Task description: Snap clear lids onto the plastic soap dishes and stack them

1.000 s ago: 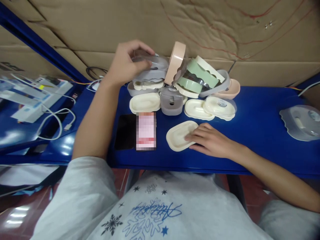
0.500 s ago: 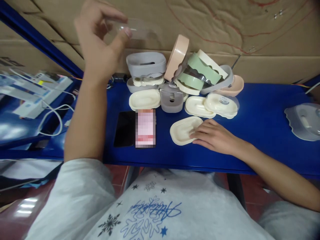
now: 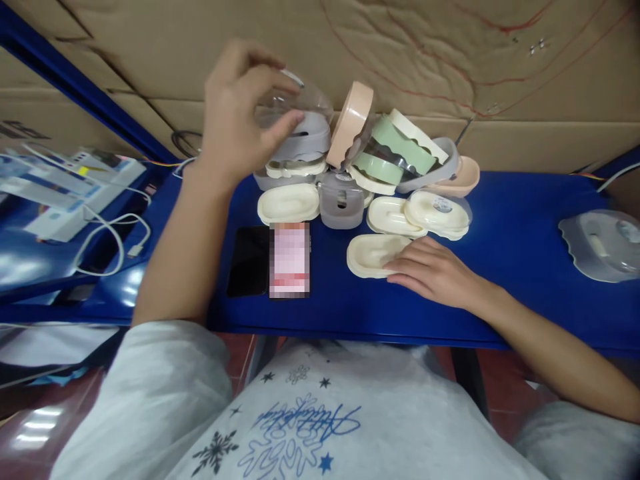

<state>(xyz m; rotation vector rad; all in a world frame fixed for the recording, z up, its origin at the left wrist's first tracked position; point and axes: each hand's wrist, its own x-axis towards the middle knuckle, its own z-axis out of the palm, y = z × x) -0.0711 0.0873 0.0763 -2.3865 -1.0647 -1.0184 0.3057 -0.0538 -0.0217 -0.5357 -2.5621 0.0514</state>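
Note:
My left hand is closed on a clear plastic lid, held just above a grey soap box at the top of a stack. My right hand lies flat, fingers stretched out, on the edge of a cream tray on the blue table. Behind them is a pile of soap-box parts: a pink one standing on edge, green ones, a grey box and cream trays.
A black phone and a blurred card lie near the table's front edge. A grey box with a clear lid sits at the far right. White cables and a power strip lie on the left. Cardboard backs the table.
My left hand lifted the clear lid off the grey box, raised it high, then brought it back down over the box. My right hand slid the cream tray slightly away from me.

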